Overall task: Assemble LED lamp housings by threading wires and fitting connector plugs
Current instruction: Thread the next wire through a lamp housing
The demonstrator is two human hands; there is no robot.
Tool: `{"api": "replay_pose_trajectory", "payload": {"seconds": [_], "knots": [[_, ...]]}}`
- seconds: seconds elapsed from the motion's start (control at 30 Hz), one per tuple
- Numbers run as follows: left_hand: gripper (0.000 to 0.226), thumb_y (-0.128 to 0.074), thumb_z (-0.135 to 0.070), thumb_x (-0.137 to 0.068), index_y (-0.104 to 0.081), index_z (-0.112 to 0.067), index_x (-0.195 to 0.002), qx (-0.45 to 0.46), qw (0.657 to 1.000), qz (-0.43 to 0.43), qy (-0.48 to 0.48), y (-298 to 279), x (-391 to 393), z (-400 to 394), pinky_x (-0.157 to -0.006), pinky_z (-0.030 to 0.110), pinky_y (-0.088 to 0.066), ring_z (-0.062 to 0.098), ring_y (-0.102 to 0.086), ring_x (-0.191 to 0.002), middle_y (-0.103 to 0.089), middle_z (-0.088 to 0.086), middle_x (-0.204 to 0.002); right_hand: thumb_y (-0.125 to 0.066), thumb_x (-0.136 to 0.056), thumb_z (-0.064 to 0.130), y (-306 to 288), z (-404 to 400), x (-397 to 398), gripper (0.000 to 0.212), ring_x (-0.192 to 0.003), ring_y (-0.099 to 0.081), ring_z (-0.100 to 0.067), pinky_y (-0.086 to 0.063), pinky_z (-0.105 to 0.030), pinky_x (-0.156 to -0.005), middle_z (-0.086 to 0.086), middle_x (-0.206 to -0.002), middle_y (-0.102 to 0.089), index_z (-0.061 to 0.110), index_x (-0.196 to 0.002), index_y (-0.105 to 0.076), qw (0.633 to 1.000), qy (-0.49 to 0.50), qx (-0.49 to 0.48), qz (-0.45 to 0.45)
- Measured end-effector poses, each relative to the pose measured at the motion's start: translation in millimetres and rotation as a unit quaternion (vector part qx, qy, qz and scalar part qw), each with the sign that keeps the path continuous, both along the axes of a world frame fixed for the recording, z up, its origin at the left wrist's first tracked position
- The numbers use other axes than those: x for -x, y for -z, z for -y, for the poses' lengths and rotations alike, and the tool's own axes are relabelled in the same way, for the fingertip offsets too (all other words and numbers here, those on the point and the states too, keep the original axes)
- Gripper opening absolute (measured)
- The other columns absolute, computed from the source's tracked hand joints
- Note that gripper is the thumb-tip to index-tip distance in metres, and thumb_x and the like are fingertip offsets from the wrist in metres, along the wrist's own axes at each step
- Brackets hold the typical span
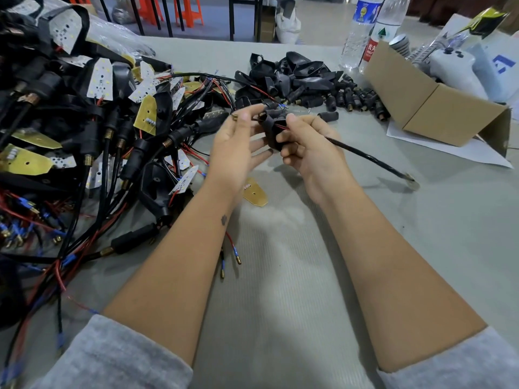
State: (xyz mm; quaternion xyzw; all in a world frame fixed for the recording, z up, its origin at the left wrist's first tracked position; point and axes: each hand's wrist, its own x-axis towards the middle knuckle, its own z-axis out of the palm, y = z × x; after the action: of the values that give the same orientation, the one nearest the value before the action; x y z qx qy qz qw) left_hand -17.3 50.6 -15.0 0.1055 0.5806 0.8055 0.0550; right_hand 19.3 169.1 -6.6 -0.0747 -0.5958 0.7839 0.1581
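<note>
My right hand (306, 147) grips a black lamp housing (271, 127) above the middle of the table, fingers curled round it. A red wire shows inside the housing, and a black cable (365, 157) runs from it down to the right, ending in a small metal piece on the table. My left hand (238, 141) is just left of the housing. Its thumb and forefinger pinch a thin wire end with a brass tip (234, 117) at the housing's upper left.
A big tangle of wired lamps, LED boards and brass plates (98, 130) fills the left side. Loose black housings and plugs (303, 80) lie behind my hands. A cardboard box (427, 108) and two water bottles (362, 32) stand at the right back.
</note>
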Motion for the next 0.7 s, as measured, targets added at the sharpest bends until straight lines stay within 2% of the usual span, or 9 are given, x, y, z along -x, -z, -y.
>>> {"api": "replay_pose_trajectory", "payload": {"seconds": [0.1,0.17,0.3,0.43,0.53,0.6,0.7], "knots": [[0.034,-0.027,-0.039,-0.107,-0.058,-0.028,-0.115,-0.068,0.997,0.046,-0.005,-2.3,3.0,4.3,-0.072,0.033,-0.059,0.025,-0.073,-0.091,-0.071,0.006,-0.106,-0.056,-0.095,0.006,-0.7,-1.0,0.7,0.011,-0.052,-0.051,-0.014,-0.043,-0.022,-0.051,-0.008,-0.069,-0.063,0.01,-0.085,-0.057,0.999,0.002,0.044,-0.007],[0.032,-0.028,-0.038,-0.107,-0.055,-0.026,-0.12,-0.1,0.993,0.065,0.021,-3.5,3.8,4.6,-0.074,0.033,-0.059,0.027,-0.072,-0.096,-0.071,0.008,-0.111,-0.056,-0.095,0.004,0.4,-0.6,1.1,0.013,-0.054,-0.052,-0.013,-0.045,-0.022,-0.053,-0.009,-0.072,-0.065,0.009,-0.083,-0.059,0.999,0.009,0.031,-0.004],[0.025,-0.044,-0.021,-0.105,-0.058,-0.015,-0.124,-0.066,0.994,0.054,0.067,-0.7,3.0,0.5,-0.087,0.033,-0.057,0.024,-0.068,-0.107,-0.068,0.008,-0.121,-0.062,-0.093,0.008,3.4,-1.6,1.5,0.007,-0.055,-0.05,-0.012,-0.044,-0.022,-0.055,-0.006,-0.07,-0.063,0.006,-0.086,-0.064,1.0,0.019,-0.023,0.005],[0.019,-0.045,-0.016,-0.104,-0.064,-0.019,-0.106,-0.031,0.997,0.04,0.065,1.0,3.8,0.9,-0.08,0.035,-0.059,0.021,-0.069,-0.099,-0.07,0.004,-0.109,-0.065,-0.091,0.008,3.0,-3.8,0.3,0.005,-0.054,-0.049,-0.011,-0.043,-0.023,-0.055,-0.004,-0.069,-0.061,0.006,-0.086,-0.065,0.999,0.012,-0.045,0.011],[0.022,-0.045,-0.019,-0.104,-0.065,-0.019,-0.095,-0.022,0.998,0.028,0.047,1.5,4.0,2.1,-0.074,0.034,-0.058,0.023,-0.07,-0.096,-0.07,0.006,-0.103,-0.064,-0.091,0.008,1.2,-2.6,-0.5,0.006,-0.054,-0.051,-0.012,-0.044,-0.023,-0.055,-0.005,-0.071,-0.064,0.01,-0.085,-0.062,1.0,0.008,-0.02,0.007],[0.026,-0.041,-0.022,-0.106,-0.064,-0.019,-0.095,-0.039,0.998,0.024,0.034,2.0,3.4,2.3,-0.072,0.033,-0.058,0.022,-0.072,-0.091,-0.072,0.003,-0.097,-0.06,-0.093,0.009,-0.7,-2.9,-0.7,0.007,-0.054,-0.053,-0.013,-0.045,-0.022,-0.055,-0.009,-0.076,-0.068,0.01,-0.086,-0.058,1.0,0.001,0.026,0.001],[0.031,-0.033,-0.03,-0.107,-0.063,-0.021,-0.106,-0.065,0.997,0.036,0.022,1.1,4.0,2.7,-0.072,0.031,-0.058,0.02,-0.073,-0.093,-0.07,0.005,-0.11,-0.057,-0.094,0.005,-1.4,-2.7,0.0,0.011,-0.055,-0.054,-0.013,-0.048,-0.022,-0.056,-0.011,-0.079,-0.07,0.009,-0.084,-0.057,0.998,-0.006,0.063,-0.011]]}}
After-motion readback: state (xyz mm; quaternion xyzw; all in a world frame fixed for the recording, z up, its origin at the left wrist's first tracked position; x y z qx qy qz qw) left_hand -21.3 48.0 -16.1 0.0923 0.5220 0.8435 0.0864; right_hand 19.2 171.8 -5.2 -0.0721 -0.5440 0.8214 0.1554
